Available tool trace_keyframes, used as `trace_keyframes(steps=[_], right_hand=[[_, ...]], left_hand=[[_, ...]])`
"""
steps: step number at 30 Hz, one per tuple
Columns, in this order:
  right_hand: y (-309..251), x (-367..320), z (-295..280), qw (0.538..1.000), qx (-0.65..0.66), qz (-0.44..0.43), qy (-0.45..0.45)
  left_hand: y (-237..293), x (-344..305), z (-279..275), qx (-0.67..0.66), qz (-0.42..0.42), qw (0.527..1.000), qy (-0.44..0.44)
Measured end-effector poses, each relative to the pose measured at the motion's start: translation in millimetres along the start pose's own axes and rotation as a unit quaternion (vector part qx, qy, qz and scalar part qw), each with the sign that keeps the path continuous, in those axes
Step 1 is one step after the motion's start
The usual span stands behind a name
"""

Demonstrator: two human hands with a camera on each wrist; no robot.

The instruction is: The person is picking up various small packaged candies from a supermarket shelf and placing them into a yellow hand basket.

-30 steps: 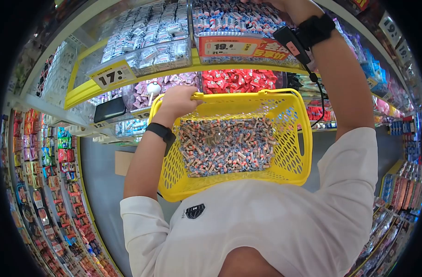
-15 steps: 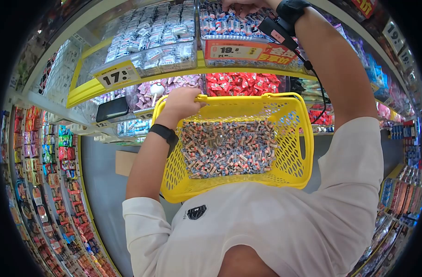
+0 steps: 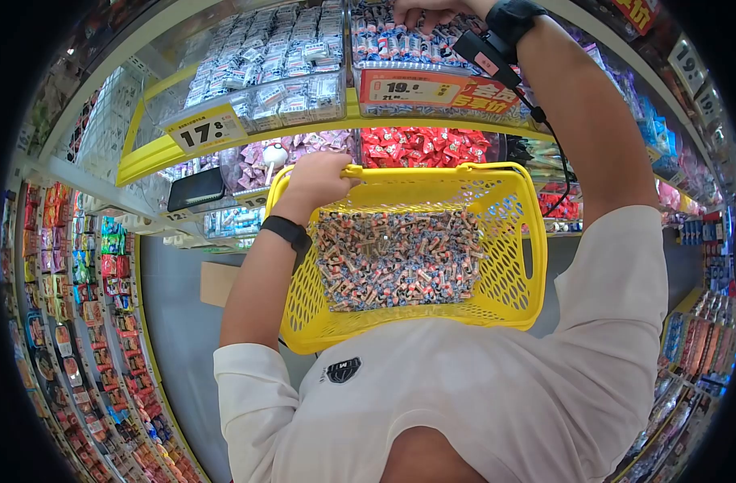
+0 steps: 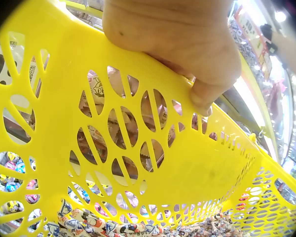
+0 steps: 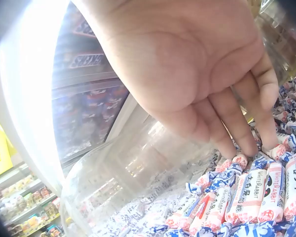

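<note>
My left hand (image 3: 320,177) grips the far rim of a yellow shopping basket (image 3: 302,318) at its left corner. In the left wrist view, the thumb bends over the basket's rim. Many small wrapped candies (image 3: 400,262) cover the basket's bottom. At the top of the head view, my right hand (image 3: 432,11) reaches into a clear bin of white-and-blue wrapped candies (image 3: 392,47). From the right wrist, the palm shows, with extended fingers (image 5: 232,121) pointing down and their tips at White Rabbit candies (image 5: 249,190). No candy shows pinched between them.
A clear bin wall (image 5: 113,173) stands beside my right hand. Left of that bin is another of pale wrapped candies (image 3: 259,56). A price sign (image 3: 408,88) hangs on its front. Red packets (image 3: 424,146) lie beyond the basket, and a black phone-like slab (image 3: 196,189) is at left.
My right hand has come from the top edge of the head view down and left, onto the bin's candies. In the last half second it barely moves. The left hand keeps its grip.
</note>
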State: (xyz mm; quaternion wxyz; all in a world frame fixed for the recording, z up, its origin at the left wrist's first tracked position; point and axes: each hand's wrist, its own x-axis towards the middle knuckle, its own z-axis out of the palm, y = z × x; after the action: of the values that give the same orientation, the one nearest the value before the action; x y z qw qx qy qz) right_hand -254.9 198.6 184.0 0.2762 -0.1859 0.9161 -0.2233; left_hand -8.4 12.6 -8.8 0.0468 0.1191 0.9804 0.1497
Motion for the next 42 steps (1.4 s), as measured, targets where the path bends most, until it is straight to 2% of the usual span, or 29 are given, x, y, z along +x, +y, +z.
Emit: trace_keyframes(steps=[6,12,16,18,21,24,27,32,35,38,41,42], right_hand=[[-0.7,-42.3,-3.0,0.985,-0.069,-0.106,0.117],[7.0,-100.6,13.6,0.926,-0.157,-0.223,0.262],[10.5,-140.6,34.3,0.905,-0.153,-0.268,0.294],[9.5,-168.3,45.4,0.912,-0.118,-0.276,0.279],[29.5,-184.1,68.4,0.894,-0.098,-0.357,0.253],[33.7,-203.7,96.8,0.922,-0.024,-0.345,0.173],[45.1,-202.8,128.7,0.912,-0.03,-0.386,0.134],[76.1,-167.1,188.2,0.96,-0.082,-0.266,-0.019],[113.7,-138.4,240.3,0.973,-0.11,-0.201,-0.035],[133.2,-122.2,274.2,0.974,-0.147,-0.139,-0.106],[155.0,-104.0,309.8,0.942,-0.265,-0.119,-0.168],[162.4,-101.3,319.4,0.944,-0.265,-0.109,-0.166]], left_hand=[[-0.1,-0.9,-0.1,0.001,0.005,1.0,0.006],[0.6,-0.8,-1.1,0.002,0.004,1.0,0.003],[-0.2,-0.5,0.2,0.004,0.006,1.0,0.004],[-0.6,0.4,0.0,0.003,0.004,1.0,-0.001],[0.3,0.0,-0.7,0.006,0.001,1.0,-0.006],[2.2,-0.6,-2.3,0.008,-0.004,1.0,-0.009],[0.2,-0.6,0.4,-0.006,-0.001,1.0,-0.005],[-2.8,-0.1,3.2,-0.012,0.011,1.0,0.007],[-3.6,0.1,3.8,-0.012,0.016,1.0,0.013],[-4.5,0.0,4.0,-0.014,0.022,0.999,0.019],[-3.9,-0.2,3.7,-0.014,0.022,1.0,0.016],[-4.5,0.0,4.2,-0.015,0.022,1.0,0.017]])
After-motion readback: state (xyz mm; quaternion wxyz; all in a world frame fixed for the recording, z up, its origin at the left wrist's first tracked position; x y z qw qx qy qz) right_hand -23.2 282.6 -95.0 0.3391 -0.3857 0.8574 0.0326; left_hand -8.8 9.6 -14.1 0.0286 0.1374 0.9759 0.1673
